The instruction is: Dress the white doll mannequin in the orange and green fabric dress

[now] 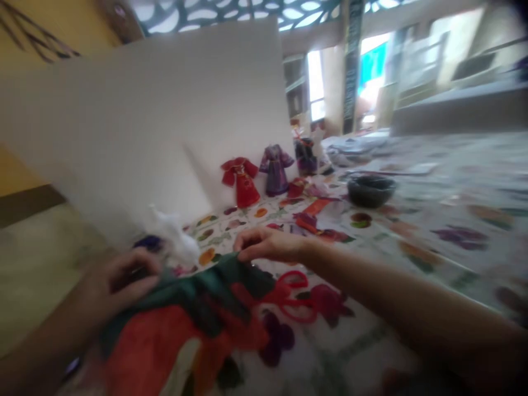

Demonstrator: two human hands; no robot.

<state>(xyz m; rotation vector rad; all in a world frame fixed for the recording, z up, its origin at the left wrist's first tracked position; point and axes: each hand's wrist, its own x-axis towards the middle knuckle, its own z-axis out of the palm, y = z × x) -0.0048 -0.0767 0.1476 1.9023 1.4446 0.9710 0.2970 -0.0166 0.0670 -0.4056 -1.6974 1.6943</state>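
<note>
A dark green cloth (pixel 206 286) is stretched between my two hands, blurred by motion. My left hand (pixel 127 280) pinches its left end, thumb against fingers. At the upper right edge, my right hand (pixel 264 245) grips the same cloth between thumb and bent fingers. Below it lies orange-red cloth (pixel 152 341); whether the two are joined I cannot tell. Scissors with red handles (pixel 299 313) rest on the table to the right, their blades hidden by the cloth. Just beyond my hands stands a small white figure (pixel 177 236), its shape smeared.
Against a white board (pixel 165 121) stand a small red dress (pixel 242 181) and a small purple dress (pixel 275 170). A dark bowl (pixel 371 191) sits farther right. Red and orange scraps (pixel 317 214) lie on the flower-patterned tablecloth (pixel 371 264).
</note>
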